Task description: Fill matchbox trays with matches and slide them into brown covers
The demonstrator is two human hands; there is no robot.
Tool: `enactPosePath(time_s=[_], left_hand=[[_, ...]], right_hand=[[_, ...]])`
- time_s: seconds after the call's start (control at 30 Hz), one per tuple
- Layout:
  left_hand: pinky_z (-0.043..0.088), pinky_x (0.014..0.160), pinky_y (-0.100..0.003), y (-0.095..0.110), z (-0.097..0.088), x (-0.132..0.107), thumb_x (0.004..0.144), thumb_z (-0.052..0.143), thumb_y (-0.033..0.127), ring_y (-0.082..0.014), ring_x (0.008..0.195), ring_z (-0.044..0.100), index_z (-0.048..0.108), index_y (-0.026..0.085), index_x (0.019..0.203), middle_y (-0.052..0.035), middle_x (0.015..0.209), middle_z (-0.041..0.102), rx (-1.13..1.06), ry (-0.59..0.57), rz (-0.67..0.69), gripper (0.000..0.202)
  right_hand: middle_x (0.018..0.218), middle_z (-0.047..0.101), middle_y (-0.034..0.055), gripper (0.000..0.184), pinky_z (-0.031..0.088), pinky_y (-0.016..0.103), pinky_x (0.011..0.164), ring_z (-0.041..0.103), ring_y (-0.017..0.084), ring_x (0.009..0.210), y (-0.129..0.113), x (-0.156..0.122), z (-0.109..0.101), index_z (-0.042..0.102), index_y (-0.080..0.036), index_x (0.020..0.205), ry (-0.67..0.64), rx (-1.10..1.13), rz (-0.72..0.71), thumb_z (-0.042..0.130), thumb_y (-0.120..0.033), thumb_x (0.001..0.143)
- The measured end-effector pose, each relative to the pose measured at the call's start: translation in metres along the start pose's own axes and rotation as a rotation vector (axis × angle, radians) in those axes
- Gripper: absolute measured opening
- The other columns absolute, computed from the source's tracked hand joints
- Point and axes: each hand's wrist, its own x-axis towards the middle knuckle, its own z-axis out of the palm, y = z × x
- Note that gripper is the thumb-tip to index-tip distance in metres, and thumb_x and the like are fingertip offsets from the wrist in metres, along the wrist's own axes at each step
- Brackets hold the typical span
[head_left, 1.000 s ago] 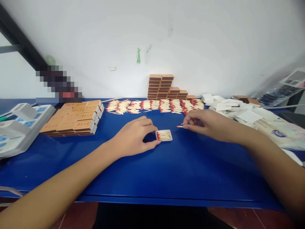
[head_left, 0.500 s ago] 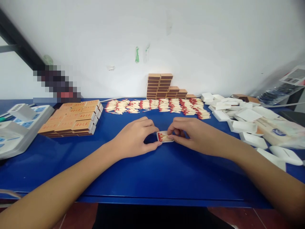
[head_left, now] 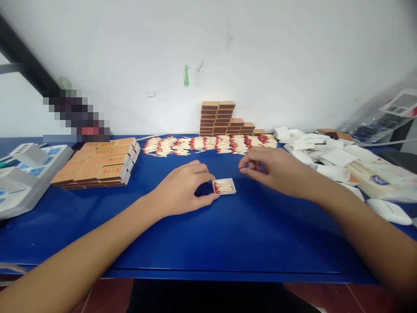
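A small white matchbox tray (head_left: 233,190) lies on the blue table, with red-headed matches (head_left: 224,188) inside it. My left hand (head_left: 184,189) grips the tray's left end between thumb and forefinger. Just right of the tray and apart from it, my right hand (head_left: 273,171) hovers over the table. Its thumb and forefinger are slightly apart, with nothing visible between them. Behind both hands, loose matches (head_left: 224,144) lie in a long row of small heaps; my right hand hides part of the row's right end.
Closed matchboxes (head_left: 94,161) are piled at left, beside a power strip (head_left: 48,169). Against the wall stands a stepped stack of matchboxes (head_left: 215,121). At right are a heap of white trays (head_left: 335,156), a plastic-wrapped pack (head_left: 381,180) and a white oblong object (head_left: 389,211).
My right hand has let go of the tray's right end and moved up and right, uncovering the matches there. My left hand stays at the tray.
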Motion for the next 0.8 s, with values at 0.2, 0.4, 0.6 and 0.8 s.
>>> enactPosePath(time_s=[0.2, 0.4, 0.6, 0.8], left_hand=[[0.056, 0.089, -0.039, -0.002, -0.002, -0.001, 0.098, 0.074, 0.037, -0.0253, 0.102, 0.067, 0.078, 0.017, 0.117, -0.0080, 0.106, 0.075, 0.015, -0.012, -0.018, 0.028], [0.056, 0.088, -0.039, -0.003, -0.002, -0.003, 0.098, 0.074, 0.037, -0.0253, 0.102, 0.067, 0.078, 0.017, 0.117, -0.0078, 0.106, 0.075, 0.028, -0.006, -0.021, 0.028], [0.056, 0.087, -0.039, -0.004, -0.001, -0.004, 0.099, 0.074, 0.038, -0.0250, 0.101, 0.067, 0.079, 0.017, 0.116, -0.0073, 0.106, 0.075, 0.022, -0.016, -0.025, 0.028], [0.057, 0.088, -0.040, -0.005, -0.002, -0.003, 0.099, 0.073, 0.038, -0.0250, 0.101, 0.067, 0.078, 0.016, 0.118, -0.0075, 0.105, 0.075, 0.024, -0.013, -0.013, 0.029]], right_hand=[[0.081, 0.071, 0.0073, 0.029, 0.044, 0.032, 0.063, 0.061, 0.022, 0.069, 0.045, -0.002, -0.011, 0.073, -0.023, 0.091, -0.158, 0.007, 0.171, 0.062, -0.049, 0.096], [0.087, 0.074, 0.0093, 0.031, 0.044, 0.035, 0.067, 0.061, 0.023, 0.073, 0.051, -0.012, -0.032, 0.070, -0.023, 0.090, -0.321, -0.040, 0.315, 0.055, -0.048, 0.100], [0.102, 0.077, 0.0132, 0.025, 0.047, 0.039, 0.079, 0.067, 0.028, 0.090, 0.081, -0.022, -0.054, 0.074, -0.020, 0.094, -0.361, -0.122, 0.493, 0.060, -0.040, 0.099], [0.091, 0.075, 0.0110, 0.024, 0.043, 0.035, 0.069, 0.062, 0.024, 0.079, 0.090, -0.022, -0.053, 0.074, -0.020, 0.101, -0.312, -0.139, 0.486, 0.064, -0.041, 0.095]])
